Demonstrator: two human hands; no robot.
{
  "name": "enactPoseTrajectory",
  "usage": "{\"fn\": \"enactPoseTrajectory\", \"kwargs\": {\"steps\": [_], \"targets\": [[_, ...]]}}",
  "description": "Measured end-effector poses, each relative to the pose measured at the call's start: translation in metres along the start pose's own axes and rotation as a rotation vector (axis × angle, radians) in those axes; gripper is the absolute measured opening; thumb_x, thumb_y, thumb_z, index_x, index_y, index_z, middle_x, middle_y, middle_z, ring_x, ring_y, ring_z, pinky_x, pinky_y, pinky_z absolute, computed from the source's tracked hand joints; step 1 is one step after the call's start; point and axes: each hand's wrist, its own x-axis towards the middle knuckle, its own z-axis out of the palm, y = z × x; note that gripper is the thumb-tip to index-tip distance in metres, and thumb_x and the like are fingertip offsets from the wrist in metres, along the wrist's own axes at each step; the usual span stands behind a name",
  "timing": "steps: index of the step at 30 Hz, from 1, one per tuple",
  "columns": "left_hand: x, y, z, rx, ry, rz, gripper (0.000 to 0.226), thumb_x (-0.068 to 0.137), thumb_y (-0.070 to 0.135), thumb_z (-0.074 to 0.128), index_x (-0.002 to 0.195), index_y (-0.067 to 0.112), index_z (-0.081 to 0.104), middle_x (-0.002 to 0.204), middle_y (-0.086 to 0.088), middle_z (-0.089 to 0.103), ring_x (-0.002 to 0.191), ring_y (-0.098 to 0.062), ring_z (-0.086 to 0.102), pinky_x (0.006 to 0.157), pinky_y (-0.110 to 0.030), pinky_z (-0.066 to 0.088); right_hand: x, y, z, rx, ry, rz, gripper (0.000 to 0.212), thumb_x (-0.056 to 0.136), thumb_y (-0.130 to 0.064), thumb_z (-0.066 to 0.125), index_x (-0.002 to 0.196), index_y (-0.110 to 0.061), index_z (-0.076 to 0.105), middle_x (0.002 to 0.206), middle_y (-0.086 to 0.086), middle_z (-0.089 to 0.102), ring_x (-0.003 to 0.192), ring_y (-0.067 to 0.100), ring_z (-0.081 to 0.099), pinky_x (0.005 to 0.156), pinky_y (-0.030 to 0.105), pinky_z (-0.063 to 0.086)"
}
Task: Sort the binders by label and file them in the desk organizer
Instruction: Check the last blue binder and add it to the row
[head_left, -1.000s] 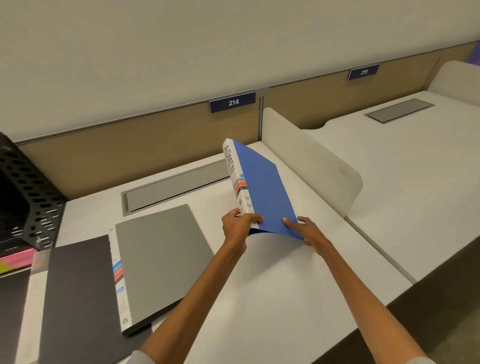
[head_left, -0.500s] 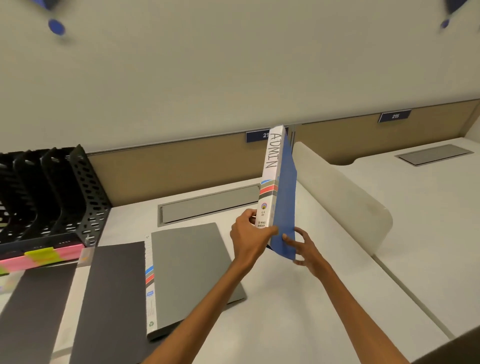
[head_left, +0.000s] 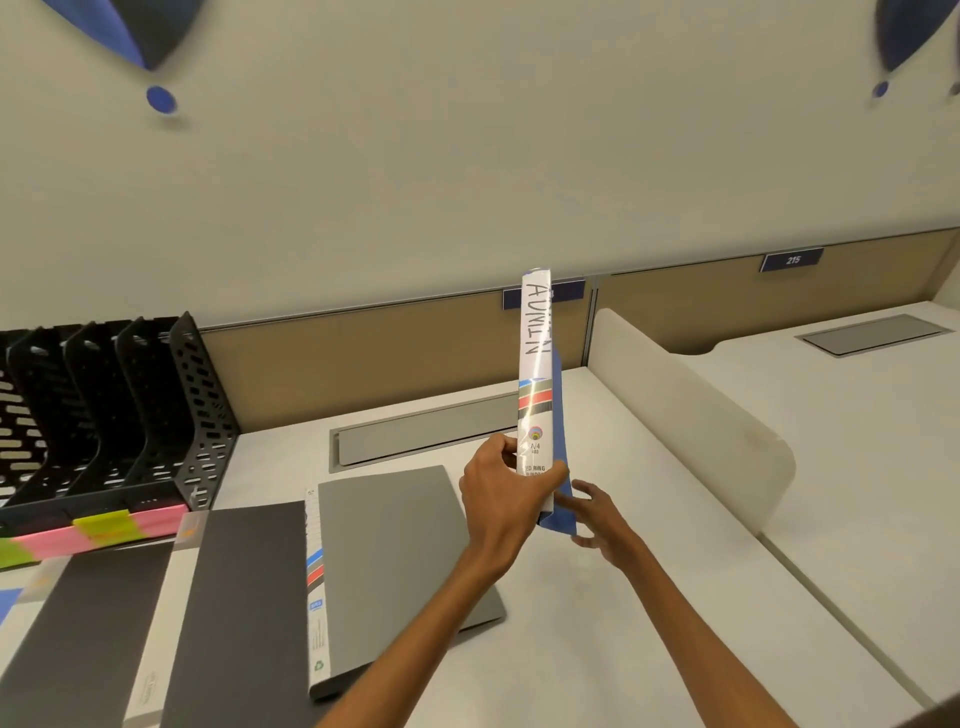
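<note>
A blue binder (head_left: 540, 395) with a white spine marked ADMIN stands upright above the desk, spine towards me. My left hand (head_left: 504, 493) grips its lower spine, thumb across the front. Behind and right of the binder's bottom corner, my right hand (head_left: 602, 514) has spread fingers, touching or just off the blue cover. A grey binder (head_left: 400, 556) lies flat below my left arm. Left of it lie two black binders (head_left: 244, 608) (head_left: 78, 639). The black perforated desk organizer (head_left: 130, 410) stands at the far left with several upright slots.
Pink and green sticky labels (head_left: 104, 527) run along the organizer's front base. A white curved divider (head_left: 691, 405) separates this desk from the neighbouring desk on the right. A grey cable hatch (head_left: 426, 434) is set into the desk behind the binders.
The blue binder has been raised from tilted to upright with its spine facing me. My right hand's fingers have loosened from the cover. The view has swung left, showing the organizer.
</note>
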Motion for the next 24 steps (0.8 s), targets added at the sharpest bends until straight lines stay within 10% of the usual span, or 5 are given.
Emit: {"fn": "enactPoseTrajectory", "kwargs": {"steps": [24], "targets": [[0.001, -0.008, -0.002, 0.003, 0.019, 0.03, 0.044, 0.061, 0.051, 0.075, 0.089, 0.025, 0.053, 0.082, 0.018, 0.061, 0.07, 0.002, 0.063, 0.051, -0.004, 0.043, 0.014, -0.002, -0.002, -0.062, -0.027, -0.035, 0.059, 0.085, -0.028, 0.071, 0.134, -0.007, 0.049, 0.133, 0.016, 0.056, 0.12, 0.04, 0.054, 0.091, 0.052, 0.049]]}}
